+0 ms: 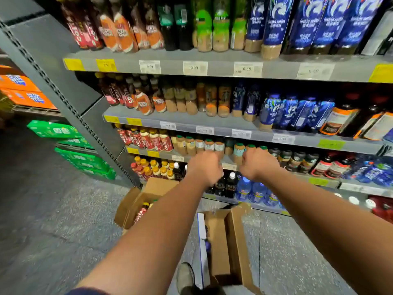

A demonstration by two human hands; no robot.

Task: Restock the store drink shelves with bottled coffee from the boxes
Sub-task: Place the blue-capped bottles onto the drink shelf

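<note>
Head view: both arms reach out to the third shelf (164,156) down, at the row of green-capped coffee bottles (209,145). Left hand (205,166) sits knuckles-up in front of the pale-label bottles at the front of that row. Right hand (258,165) has the same pose, just beside the teal-label bottle (238,151). Fingers of both hands bend away from the camera, hidden behind the backs of the hands. Cannot tell if they wrap a bottle or only push on one. The hands are near each other, with a gap between.

Stock: two open cardboard boxes on the floor below. Left box (146,194) shows red-label bottles (141,211). Right box (234,237) is near the shoe (185,275), contents mostly hidden.

Step, my read: seating or facing bottles in the green-cap row. To do it well:
- Keep each bottle upright and slide it along the shelf rather than lifting, since the shelf above looks low.
- Fill from the back, labels out, front bottle level with the price tag (229,166).
- Bottles stand touching, so move one lane at a time; a sideways nudge likely topples neighbours.
- Red-label stock from the left box probably belongs in the red Costa lane (148,141), not here.
</note>
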